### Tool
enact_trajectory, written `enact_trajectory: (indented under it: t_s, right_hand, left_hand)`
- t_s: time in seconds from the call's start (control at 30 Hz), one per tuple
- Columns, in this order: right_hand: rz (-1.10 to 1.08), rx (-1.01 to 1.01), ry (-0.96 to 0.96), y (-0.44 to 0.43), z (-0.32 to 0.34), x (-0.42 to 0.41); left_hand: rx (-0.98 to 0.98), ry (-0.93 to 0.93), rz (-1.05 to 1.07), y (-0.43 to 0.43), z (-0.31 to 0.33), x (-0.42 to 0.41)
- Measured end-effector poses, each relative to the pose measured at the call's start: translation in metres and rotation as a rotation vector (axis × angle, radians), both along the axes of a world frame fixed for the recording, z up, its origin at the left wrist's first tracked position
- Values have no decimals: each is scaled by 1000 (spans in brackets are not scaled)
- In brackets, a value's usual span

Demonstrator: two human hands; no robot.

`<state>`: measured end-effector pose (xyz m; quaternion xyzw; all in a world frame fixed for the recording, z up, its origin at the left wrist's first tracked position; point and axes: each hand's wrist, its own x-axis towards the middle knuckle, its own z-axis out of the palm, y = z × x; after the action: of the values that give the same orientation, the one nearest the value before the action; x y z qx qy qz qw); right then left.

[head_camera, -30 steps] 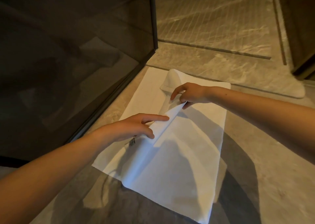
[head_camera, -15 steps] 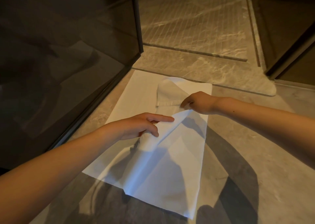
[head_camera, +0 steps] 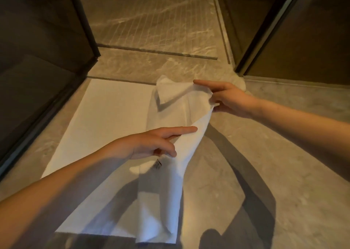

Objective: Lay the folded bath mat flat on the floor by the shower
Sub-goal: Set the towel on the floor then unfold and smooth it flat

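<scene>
bath mat [head_camera: 106,120] on floor [head_camera: 246,173], centre-left of frame, long axis bottom-to-top toward shower [head_camera: 151,21]; left half flat; my left hand [head_camera: 151,144] pinches the raised flap [head_camera: 166,192] mid-edge; right hand [head_camera: 231,99] pinches its far corner; flap should swing rightward.

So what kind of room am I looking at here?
Most likely a bathroom, at a walk-in shower's entrance: a dark glass panel on the left, a grooved stone shower floor ahead, and a white bath mat half unfolded on the floor.

Dim warm light, hard arm shadows, wide-angle edge bending
</scene>
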<state>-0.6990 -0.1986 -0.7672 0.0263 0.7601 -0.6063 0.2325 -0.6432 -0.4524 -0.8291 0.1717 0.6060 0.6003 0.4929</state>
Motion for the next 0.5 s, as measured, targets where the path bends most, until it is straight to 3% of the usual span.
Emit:
enact_trajectory:
  t_s: [0.23,0.5]
  right_hand:
    - [-215,-11,-76,87,0,27]
    - [-304,149,-171,151,-12,49]
  left_hand:
    - [82,-87,-160,84,-12,-2]
    - [231,-380,-69,165,-28,22]
